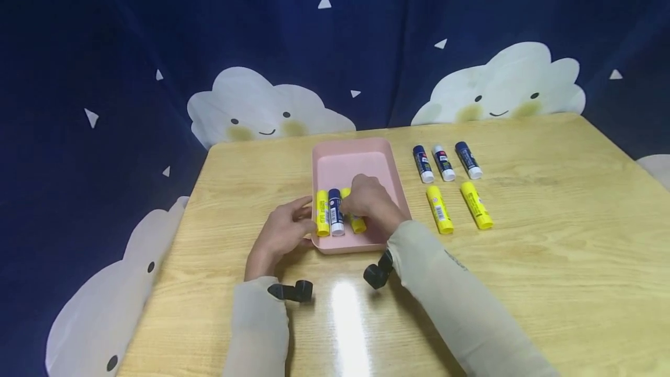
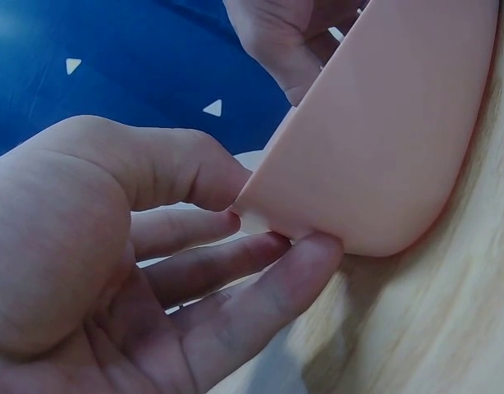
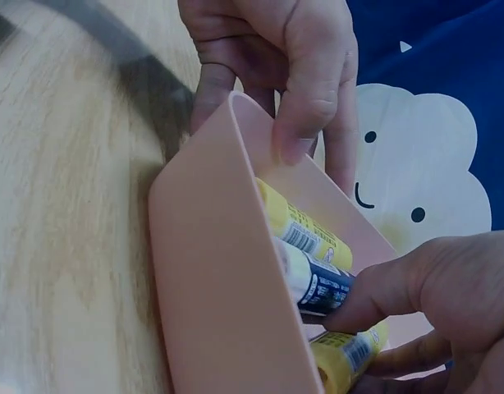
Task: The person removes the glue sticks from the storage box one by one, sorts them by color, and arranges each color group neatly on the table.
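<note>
A pink tray (image 1: pixel 361 245) lies on the table with several glue sticks near its front wall. Along its left side are a yellow glue stick (image 1: pixel 321 214) and, beside it, a navy glue stick (image 1: pixel 336 213) with a white end. My left hand (image 1: pixel 282 228) pinches the tray's left wall near the front corner, thumb over the rim and fingers outside. Inside the tray, my right hand (image 1: pixel 373 201) pinches another yellow glue stick (image 3: pixel 355 353), right of the navy one. Its thumb is against the navy stick's side, and the hand covers part of the yellow stick.
On the table (image 1: pixel 549 237) right of the tray lie a navy glue stick (image 1: pixel 423 163), a white-capped one (image 1: pixel 444 163) and another navy one (image 1: pixel 468 160). Nearer are two yellow glue sticks, a left one (image 1: pixel 439 209) and a right one (image 1: pixel 476 205). A dark blue curtain (image 1: pixel 366 34) hangs behind.
</note>
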A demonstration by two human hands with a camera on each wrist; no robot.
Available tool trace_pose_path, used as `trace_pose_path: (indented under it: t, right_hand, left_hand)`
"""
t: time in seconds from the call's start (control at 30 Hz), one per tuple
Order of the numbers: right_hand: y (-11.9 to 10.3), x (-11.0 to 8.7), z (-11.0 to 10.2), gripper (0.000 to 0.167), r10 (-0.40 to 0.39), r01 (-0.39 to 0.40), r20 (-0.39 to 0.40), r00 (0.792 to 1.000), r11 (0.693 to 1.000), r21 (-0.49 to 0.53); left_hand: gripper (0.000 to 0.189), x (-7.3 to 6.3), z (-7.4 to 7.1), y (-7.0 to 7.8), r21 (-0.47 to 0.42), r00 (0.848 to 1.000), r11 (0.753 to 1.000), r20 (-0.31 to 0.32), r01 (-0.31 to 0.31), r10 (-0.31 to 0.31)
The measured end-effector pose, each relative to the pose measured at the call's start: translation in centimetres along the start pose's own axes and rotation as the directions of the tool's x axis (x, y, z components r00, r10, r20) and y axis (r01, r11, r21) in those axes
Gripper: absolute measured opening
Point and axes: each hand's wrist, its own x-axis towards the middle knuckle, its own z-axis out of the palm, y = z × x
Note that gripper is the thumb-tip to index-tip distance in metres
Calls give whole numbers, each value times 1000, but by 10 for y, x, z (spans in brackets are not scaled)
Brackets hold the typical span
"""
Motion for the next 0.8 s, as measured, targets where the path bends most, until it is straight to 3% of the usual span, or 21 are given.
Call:
trace_pose_path:
  t: [0.27, 0.5, 0.8]
  right_hand:
    - [7, 0, -9, 38, -5, 5, 39, 999, 1000, 4]
    - [12, -3, -26, 35, -59, 61, 25, 998, 997, -56]
    - [14, -9, -45, 36, -67, 67, 45, 997, 998, -13]
  left_hand:
    - [75, 0, 2, 0, -9, 1000, 1000, -4, 6, -6]
    - [76, 0, 2, 0, 0, 1000, 1000, -12, 1, -1]
    - [77, -1, 1, 1, 17, 1000, 1000, -17, 25, -25]
